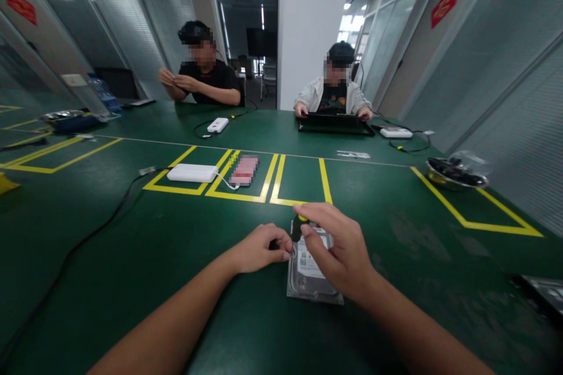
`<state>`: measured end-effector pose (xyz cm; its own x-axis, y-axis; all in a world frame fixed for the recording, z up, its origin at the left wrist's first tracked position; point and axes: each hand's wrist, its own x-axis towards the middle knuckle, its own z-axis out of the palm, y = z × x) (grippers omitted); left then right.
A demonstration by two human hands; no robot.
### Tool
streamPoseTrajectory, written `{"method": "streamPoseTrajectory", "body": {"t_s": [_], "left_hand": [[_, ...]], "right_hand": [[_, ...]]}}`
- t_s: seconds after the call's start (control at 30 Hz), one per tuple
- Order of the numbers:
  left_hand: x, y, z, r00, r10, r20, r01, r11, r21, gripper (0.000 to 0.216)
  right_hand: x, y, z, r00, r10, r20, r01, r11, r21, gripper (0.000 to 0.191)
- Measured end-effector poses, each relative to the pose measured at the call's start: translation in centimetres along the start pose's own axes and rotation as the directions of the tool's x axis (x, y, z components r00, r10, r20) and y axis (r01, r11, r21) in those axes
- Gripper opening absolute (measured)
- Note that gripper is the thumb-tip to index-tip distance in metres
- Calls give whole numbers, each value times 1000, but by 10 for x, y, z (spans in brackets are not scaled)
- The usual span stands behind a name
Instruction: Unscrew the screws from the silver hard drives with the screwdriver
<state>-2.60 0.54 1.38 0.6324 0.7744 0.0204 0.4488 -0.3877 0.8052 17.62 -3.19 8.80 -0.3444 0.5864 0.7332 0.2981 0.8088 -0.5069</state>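
Note:
A silver hard disk drive (303, 281) with a white label lies flat on the green table in front of me. My right hand (345, 246) reaches over it, thumb and fingers closed around the short black and yellow handle of a screwdriver (298, 227). The handle stands roughly upright above the drive's left side. Close beside it, my left hand (264, 249) has thumb and fingertips curled together at the drive's left edge. Whatever those fingertips hold, if anything, is too small to make out. The right hand covers part of the label and the drive's right side.
Yellow tape (237, 196) marks rectangles on the table (176, 281). A white power bank (192, 173) is cabled to a pink phone (244, 170). A bowl of parts (457, 173) sits right. Across the table are two people; one holds a black panel (334, 123).

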Motion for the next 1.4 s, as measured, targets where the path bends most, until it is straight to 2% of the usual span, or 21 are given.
{"method": "streamPoseTrajectory", "body": {"t_s": [0.07,0.23,0.43,0.6,0.77,1.4], "left_hand": [[0,0,0,1000,0,-4,0,1000,2,11],[0,1,-1,1000,5,6,-5,1000,-1,10],[0,1,0,1000,2,4,-2,1000,-27,9],[0,1,0,1000,2,5,-2,1000,-31,8],[-1,2,-1,1000,1,4,-1,1000,-23,10],[-1,-5,1,1000,7,-22,-7,1000,-23,10]], "right_hand": [[0,0,0,1000,-7,14,7,1000,5,33],[-1,3,1,999,19,-45,-19,1000,-1,27],[-1,3,-1,1000,9,-4,-9,1000,0,40],[-1,4,1,999,40,-29,-41,999,-13,33],[-2,5,2,998,17,-55,-18,1000,-13,27],[-3,5,3,999,11,-50,-13,999,-31,27]]}}
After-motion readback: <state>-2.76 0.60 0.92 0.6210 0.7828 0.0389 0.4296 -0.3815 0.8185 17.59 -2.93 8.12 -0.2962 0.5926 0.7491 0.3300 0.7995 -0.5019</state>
